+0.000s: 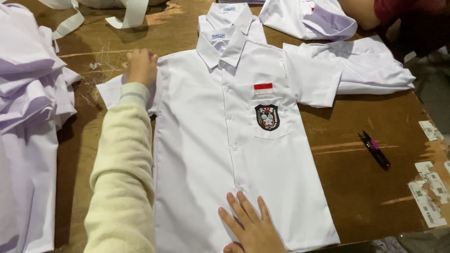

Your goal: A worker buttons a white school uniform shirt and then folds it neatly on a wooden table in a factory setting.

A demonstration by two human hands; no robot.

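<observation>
A white short-sleeved shirt lies buttoned and face up on the wooden table, collar at the far side. Its chest pocket carries a dark shield badge under a small red and white patch. My left hand, in a cream sleeve, rests closed on the shirt's left shoulder and sleeve. My right hand lies flat with spread fingers on the shirt's lower front near the hem.
A pile of white shirts fills the left edge. More folded white shirts lie at the back, one under the collar. Small black thread snips lie at the right. Paper labels stick to the table's right edge. Another person's arm is at top right.
</observation>
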